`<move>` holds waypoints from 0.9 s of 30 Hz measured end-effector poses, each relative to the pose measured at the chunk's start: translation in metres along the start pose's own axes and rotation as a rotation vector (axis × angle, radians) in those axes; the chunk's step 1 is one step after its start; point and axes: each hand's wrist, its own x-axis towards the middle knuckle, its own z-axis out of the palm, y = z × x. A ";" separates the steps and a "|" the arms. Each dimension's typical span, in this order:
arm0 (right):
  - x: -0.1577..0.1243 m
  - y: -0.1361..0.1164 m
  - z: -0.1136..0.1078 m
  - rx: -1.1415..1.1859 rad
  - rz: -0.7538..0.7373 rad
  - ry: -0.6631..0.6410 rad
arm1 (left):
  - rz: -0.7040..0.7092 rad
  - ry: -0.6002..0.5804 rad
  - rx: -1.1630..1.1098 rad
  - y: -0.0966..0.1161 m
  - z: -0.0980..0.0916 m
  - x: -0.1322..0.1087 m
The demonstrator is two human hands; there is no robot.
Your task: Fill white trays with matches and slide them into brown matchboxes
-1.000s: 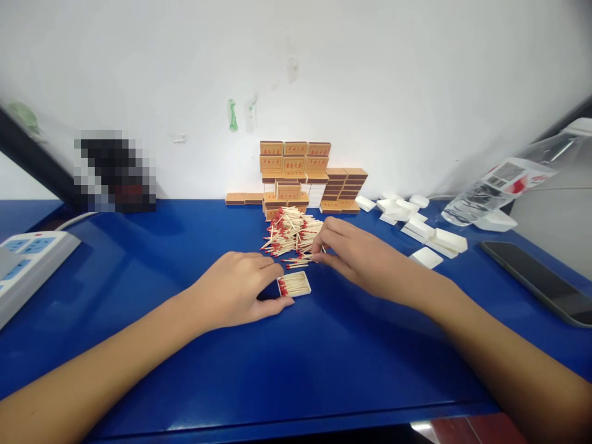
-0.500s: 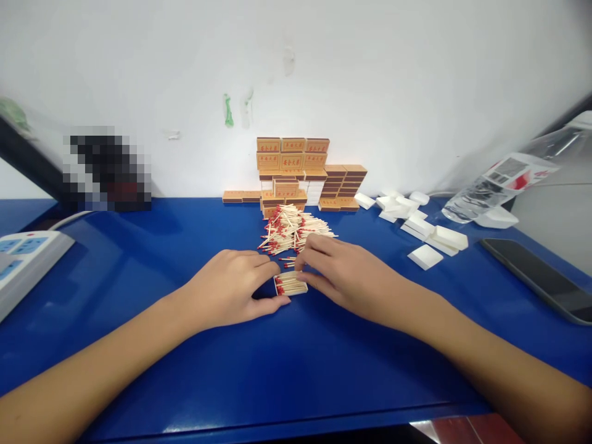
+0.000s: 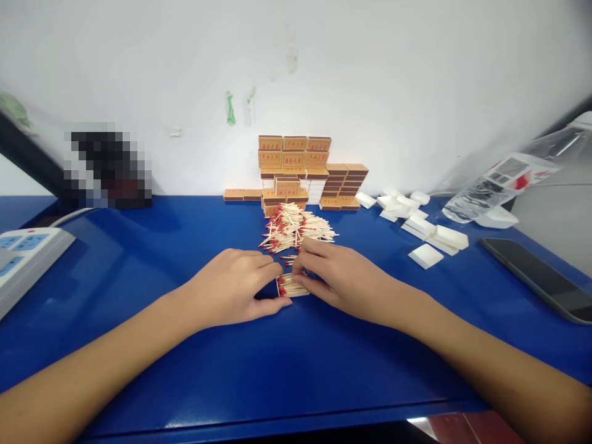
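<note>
A small white matchbox tray point(image 3: 290, 286) with red-tipped matches in it lies on the blue table point(image 3: 296, 370). My left hand point(image 3: 231, 285) grips its left end between thumb and curled fingers. My right hand point(image 3: 340, 275) covers its right end, fingers pinched over matches pressed onto the tray. Just behind lies a loose pile of matches point(image 3: 296, 227).
Orange matchboxes point(image 3: 296, 169) are stacked against the white wall. Several empty white trays point(image 3: 425, 231) lie at the right, with a plastic bag point(image 3: 499, 182) and a dark phone point(image 3: 536, 277) beyond. A white power strip point(image 3: 23, 259) sits at the left.
My right hand came back from the match pile toward me with matches and now rests on the tray. The left hand has stayed on the tray.
</note>
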 end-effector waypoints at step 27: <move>0.001 -0.001 0.002 0.210 0.033 0.069 | 0.015 -0.004 -0.028 0.000 0.000 0.000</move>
